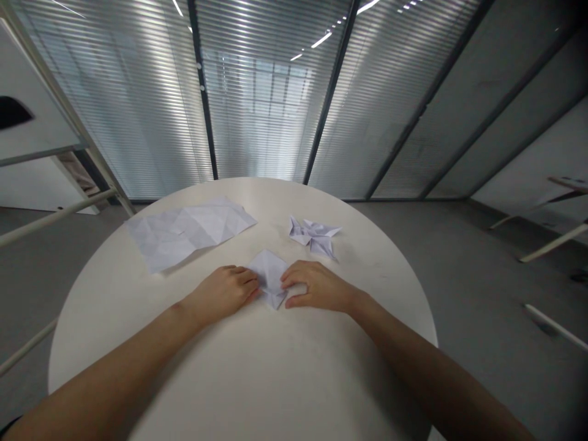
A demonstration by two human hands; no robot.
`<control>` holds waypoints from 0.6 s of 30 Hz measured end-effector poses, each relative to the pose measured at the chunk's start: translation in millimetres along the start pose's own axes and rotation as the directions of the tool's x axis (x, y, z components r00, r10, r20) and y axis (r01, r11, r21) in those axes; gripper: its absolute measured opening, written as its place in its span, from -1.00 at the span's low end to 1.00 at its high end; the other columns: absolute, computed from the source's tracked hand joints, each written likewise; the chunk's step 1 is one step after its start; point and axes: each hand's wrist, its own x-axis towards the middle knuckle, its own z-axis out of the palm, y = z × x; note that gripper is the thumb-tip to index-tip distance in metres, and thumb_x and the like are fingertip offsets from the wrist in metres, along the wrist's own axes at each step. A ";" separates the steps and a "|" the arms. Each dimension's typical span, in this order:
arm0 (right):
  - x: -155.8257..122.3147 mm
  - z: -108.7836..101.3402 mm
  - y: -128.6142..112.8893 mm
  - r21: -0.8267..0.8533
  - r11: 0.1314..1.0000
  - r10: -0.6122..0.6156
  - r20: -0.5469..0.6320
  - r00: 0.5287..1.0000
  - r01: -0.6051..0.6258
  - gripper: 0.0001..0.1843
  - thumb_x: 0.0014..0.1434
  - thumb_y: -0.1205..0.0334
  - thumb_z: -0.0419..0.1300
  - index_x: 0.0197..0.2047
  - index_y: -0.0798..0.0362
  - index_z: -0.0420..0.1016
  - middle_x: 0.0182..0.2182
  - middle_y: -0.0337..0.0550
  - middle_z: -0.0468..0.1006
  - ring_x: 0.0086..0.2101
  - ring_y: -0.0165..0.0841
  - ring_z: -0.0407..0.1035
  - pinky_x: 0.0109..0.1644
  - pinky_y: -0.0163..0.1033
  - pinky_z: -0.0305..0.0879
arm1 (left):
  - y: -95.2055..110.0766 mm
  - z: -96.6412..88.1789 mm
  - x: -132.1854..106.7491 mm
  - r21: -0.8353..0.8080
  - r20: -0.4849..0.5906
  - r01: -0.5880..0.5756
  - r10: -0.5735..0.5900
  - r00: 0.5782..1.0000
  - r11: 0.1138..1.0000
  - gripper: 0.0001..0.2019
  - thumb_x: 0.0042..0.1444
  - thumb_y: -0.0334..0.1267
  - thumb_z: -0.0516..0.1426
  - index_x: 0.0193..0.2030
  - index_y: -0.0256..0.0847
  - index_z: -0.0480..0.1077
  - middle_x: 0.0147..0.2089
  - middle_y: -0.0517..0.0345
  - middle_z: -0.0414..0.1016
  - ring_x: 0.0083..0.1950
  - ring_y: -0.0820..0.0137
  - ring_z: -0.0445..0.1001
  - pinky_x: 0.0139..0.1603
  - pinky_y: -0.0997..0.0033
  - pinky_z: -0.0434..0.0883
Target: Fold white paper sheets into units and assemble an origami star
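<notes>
A small folded white paper piece (pixel 270 275) lies on the round white table (pixel 257 373), near its middle. My left hand (pixel 225 292) rests on the paper's left edge with its fingers curled and pressed onto it. My right hand (pixel 316 286) presses the paper's right edge, fingers bent and close together. Both hands pin the same piece flat between them.
A large creased, unfolded sheet (pixel 186 231) lies at the back left of the table. A finished star-like folded paper (pixel 315 236) sits at the back right. Glass walls with blinds stand behind the table; metal rails run on the left.
</notes>
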 end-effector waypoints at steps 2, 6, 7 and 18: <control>0.7 2.2 0.6 -0.022 1.000 0.020 -0.024 1.000 -0.021 -0.52 -0.05 0.03 0.37 -0.08 0.07 0.51 -0.16 -0.07 0.56 -0.11 -0.24 0.40 0.02 -0.15 0.25 | 0.8 0.2 -0.2 0.061 0.034 0.005 -0.007 0.999 0.998 -0.77 0.27 -0.31 -0.05 -0.25 -0.26 0.42 -0.24 0.04 0.51 -0.26 0.38 0.49 -0.17 0.35 0.40; 1.2 5.7 3.4 -0.087 0.996 0.006 -0.027 1.000 -0.008 -0.38 -0.06 -0.06 0.35 0.03 0.07 0.46 -0.10 -0.03 0.52 -0.07 -0.20 0.35 0.05 -0.13 0.23 | 1.6 -4.2 1.1 0.114 0.084 0.030 -0.039 0.996 0.993 -0.79 0.23 -0.38 -0.05 -0.29 -0.28 0.40 -0.30 0.06 0.49 -0.32 0.37 0.48 -0.25 0.37 0.39; 1.1 6.0 4.5 -0.109 0.994 -0.003 -0.029 1.000 0.000 -0.40 -0.04 -0.08 0.34 0.01 0.08 0.48 -0.09 -0.02 0.52 -0.06 -0.20 0.35 0.05 -0.13 0.23 | 1.6 -6.0 1.5 0.105 0.085 0.039 -0.048 0.995 0.994 -0.79 0.23 -0.37 -0.05 -0.30 -0.28 0.39 -0.32 0.08 0.48 -0.34 0.38 0.46 -0.28 0.38 0.38; 5.7 4.7 3.3 -0.122 0.971 0.190 -0.142 0.971 -0.208 -0.77 0.27 0.22 0.07 -0.21 0.05 0.55 -0.33 -0.13 0.58 -0.26 -0.32 0.43 -0.17 -0.25 0.23 | -6.2 -4.4 -0.1 -0.299 -0.036 0.357 -0.384 0.923 0.885 -0.84 0.20 -0.24 0.06 -0.22 -0.20 0.45 -0.40 0.17 0.49 -0.41 0.46 0.43 -0.36 0.51 0.30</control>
